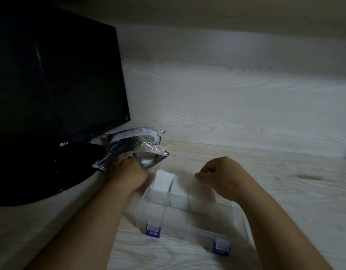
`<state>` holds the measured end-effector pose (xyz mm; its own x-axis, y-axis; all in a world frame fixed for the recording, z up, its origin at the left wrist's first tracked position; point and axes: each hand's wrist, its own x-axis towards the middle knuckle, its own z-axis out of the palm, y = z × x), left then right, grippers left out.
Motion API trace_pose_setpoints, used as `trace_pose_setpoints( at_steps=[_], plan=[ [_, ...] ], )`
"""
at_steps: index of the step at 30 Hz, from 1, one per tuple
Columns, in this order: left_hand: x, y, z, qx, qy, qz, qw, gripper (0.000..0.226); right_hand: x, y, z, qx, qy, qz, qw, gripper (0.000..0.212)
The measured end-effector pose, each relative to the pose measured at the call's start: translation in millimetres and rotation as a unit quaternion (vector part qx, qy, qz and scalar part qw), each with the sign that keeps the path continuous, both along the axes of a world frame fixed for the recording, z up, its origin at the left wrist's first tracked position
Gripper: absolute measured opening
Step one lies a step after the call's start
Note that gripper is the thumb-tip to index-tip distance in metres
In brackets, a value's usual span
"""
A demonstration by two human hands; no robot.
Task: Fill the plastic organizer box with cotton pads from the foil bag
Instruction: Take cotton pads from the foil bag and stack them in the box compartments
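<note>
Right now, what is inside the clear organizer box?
White cotton pads sit in its far compartments; the near ones look empty. The right hand hides part of the far-right one.

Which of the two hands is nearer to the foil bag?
Left. The left hand grips the foil bag at its open mouth; the right hand is apart from it, to its right, above the plastic organizer box.

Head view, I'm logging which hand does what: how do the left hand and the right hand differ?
The left hand grips the foil bag at its open mouth; the right hand touches no bag. The left hand lies left of the plastic organizer box; the right hand hovers over its far compartments, fingers curled; whether it pinches anything is unclear. Both are bare and reach forward.
</note>
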<state>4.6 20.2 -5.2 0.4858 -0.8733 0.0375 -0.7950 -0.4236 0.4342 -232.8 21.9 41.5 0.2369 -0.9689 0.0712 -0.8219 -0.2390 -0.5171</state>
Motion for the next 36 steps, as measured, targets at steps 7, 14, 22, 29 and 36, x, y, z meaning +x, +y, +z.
trace_pose_setpoints(
  at_steps=[7, 14, 22, 29, 36],
  plan=[
    [1.5, -2.2, -0.9, -0.016, 0.025, 0.021, 0.999, 0.067, -0.5, -0.4, 0.0, 0.004, -0.005, 0.002, 1.0, 0.017],
    [6.1, -7.5, -5.4, -0.045, 0.044, 0.018, 0.998, 0.068, -0.1, -0.9, -0.9, 0.003, -0.007, 0.003, 1.0, 0.019],
    [6.3, -9.8, -6.5, -0.036, 0.02, 0.019, 0.999, 0.059, -0.4, -0.5, -0.9, 0.007, -0.008, 0.005, 1.0, 0.021],
    [4.9, -8.6, -5.5, -0.062, 0.017, 0.005, 0.998, 0.048, -0.3, -0.3, -0.5, 0.003, -0.004, 0.003, 1.0, 0.02],
    [4.4, -10.4, -3.3, -0.097, -0.009, 0.025, 0.995, 0.048, -0.9, 0.9, 0.5, -0.001, -0.003, 0.004, 1.0, 0.019]
  ],
)
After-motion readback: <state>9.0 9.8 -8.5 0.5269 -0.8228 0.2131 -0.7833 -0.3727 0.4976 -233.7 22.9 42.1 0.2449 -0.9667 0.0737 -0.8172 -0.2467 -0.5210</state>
